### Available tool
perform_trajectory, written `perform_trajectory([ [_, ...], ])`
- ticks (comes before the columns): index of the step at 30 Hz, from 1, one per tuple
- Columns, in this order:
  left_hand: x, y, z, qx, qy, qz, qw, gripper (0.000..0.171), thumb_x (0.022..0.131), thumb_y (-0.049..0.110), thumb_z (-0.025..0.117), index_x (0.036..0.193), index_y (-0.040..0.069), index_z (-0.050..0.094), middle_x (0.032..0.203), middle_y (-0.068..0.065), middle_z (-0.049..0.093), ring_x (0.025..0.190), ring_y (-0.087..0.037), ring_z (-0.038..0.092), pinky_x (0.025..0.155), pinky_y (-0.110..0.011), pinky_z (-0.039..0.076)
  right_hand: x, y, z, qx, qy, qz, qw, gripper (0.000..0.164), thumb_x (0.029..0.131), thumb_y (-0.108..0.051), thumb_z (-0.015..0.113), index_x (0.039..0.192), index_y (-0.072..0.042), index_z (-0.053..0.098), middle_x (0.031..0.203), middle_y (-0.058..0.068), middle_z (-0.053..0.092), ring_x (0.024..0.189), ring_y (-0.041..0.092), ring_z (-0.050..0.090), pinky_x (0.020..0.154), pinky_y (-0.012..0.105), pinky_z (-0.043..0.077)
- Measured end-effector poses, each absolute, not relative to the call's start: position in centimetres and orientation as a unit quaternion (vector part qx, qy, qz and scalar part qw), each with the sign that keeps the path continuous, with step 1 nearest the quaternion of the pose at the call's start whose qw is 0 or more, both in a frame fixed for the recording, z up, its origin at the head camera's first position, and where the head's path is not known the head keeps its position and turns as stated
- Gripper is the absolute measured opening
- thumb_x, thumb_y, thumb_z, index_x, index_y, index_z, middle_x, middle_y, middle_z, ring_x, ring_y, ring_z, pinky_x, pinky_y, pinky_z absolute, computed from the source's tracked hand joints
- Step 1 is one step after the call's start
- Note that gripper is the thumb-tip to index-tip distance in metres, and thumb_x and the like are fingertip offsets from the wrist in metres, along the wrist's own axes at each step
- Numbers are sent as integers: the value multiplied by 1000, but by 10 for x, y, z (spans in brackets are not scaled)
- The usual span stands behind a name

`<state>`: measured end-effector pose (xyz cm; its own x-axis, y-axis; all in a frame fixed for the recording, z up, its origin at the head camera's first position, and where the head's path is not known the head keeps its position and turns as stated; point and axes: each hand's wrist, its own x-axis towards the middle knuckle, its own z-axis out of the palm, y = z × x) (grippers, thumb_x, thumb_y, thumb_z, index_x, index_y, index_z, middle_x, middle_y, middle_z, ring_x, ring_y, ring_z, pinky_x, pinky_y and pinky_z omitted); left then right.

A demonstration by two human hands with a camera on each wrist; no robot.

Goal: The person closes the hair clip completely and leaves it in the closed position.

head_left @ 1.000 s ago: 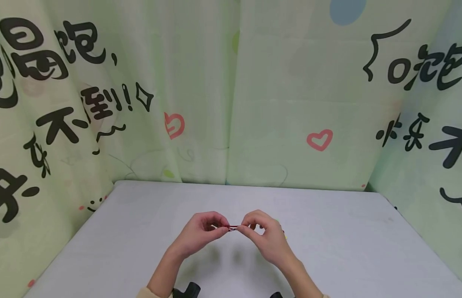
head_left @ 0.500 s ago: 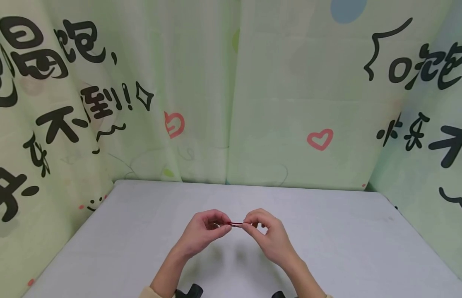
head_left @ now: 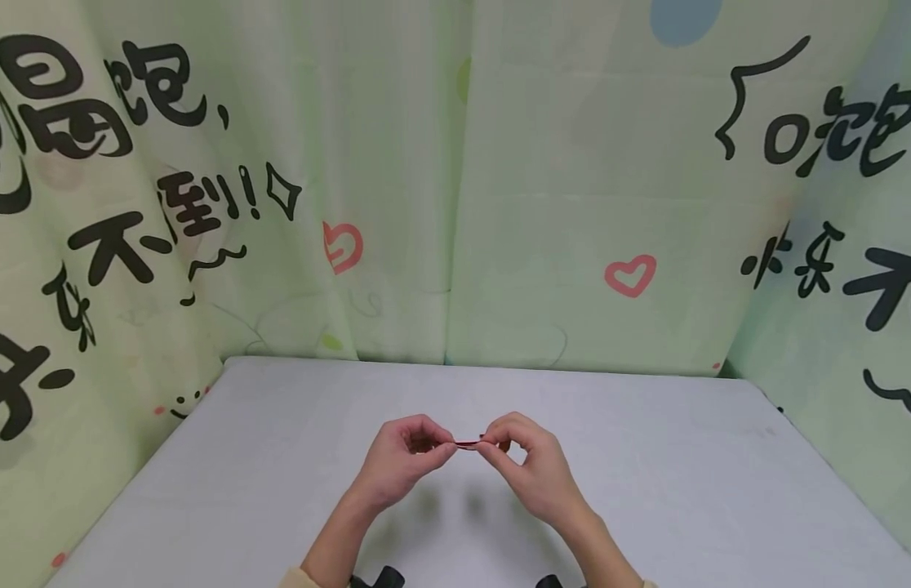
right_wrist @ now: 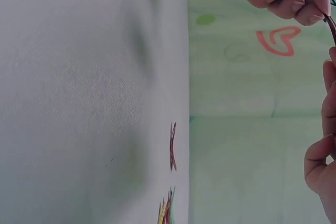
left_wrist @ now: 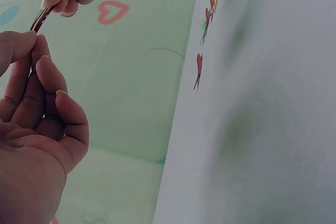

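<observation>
A slim dark red hair clip [head_left: 467, 445] is stretched between my two hands, held above the table. My left hand [head_left: 406, 459] pinches one end between thumb and index finger. At the other end, my right hand [head_left: 527, 467] pinches it the same way, its fingertips hiding that tip. In the left wrist view the clip [left_wrist: 41, 20] shows a pale gold edge. On the table, near its far side, lies a single red hair clip [left_wrist: 199, 71]. Beside it is a small cluster of red, yellow and green hair clips [left_wrist: 210, 11].
The table [head_left: 294, 425] has a white cover. Behind and at both sides hangs a pale green curtain [head_left: 544, 204] with black writing and pink hearts. Black wrist mounts [head_left: 388, 577] show at the bottom edge.
Both hands have shifted slightly right and up, with a little more of the clip showing between them. Its strands, apart a second ago, now look closer together.
</observation>
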<state>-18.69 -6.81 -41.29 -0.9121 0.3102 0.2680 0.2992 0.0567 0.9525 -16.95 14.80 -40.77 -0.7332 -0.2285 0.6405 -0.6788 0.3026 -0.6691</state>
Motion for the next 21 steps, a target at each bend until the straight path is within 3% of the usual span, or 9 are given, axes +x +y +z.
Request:
perform_trajectory([
  [6, -184, -66, -414, 185, 736, 651, -5, 8, 88, 4, 77, 92, -1, 73, 85, -6, 72, 75, -17, 60, 68, -26, 49, -169, 145, -411, 305, -767, 506, 251, 16, 86, -1, 79, 84, -15, 72, 85, -4, 65, 77, 14, 59, 67, 28, 50],
  [13, -182, -60, -412, 169, 746, 644, -31, 6, 87, 3, 76, 89, -1, 73, 83, -5, 71, 75, -17, 60, 66, -26, 48, -172, 144, -415, 296, -768, 486, 294, 22, 82, 3, 81, 79, -16, 70, 82, -5, 65, 74, 13, 57, 68, 28, 46],
  [21, -184, -58, -414, 170, 760, 627, -35, 4, 88, 4, 75, 90, 1, 72, 82, -2, 71, 76, -18, 61, 69, -28, 50, -174, 144, -418, 285, -768, 497, 286, 21, 81, 3, 82, 79, -14, 70, 82, -5, 65, 74, 13, 59, 66, 26, 50],
])
